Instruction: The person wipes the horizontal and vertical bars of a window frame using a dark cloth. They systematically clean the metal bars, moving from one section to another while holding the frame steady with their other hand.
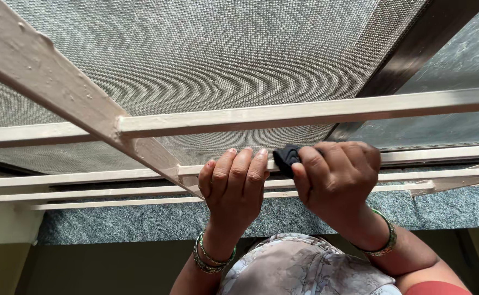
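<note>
Grey speckled stone sill [141, 221] runs beneath the window, cream grille bars [114, 191] sitting just above its far edge.

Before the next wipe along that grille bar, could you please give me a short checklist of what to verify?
1. Black cloth held in the right hand: ok, fingers closed around it.
2. Cloth touching the horizontal grille bar: ok, pressed against it.
3. Left hand steadying on the same bar: ok, fingers curled over it.
4. Mesh screen behind the grille intact: ok in the part shown.
5. Bar clean ahead of the cloth: cannot tell.
6. Granite sill below free of objects: ok where visible.
</note>
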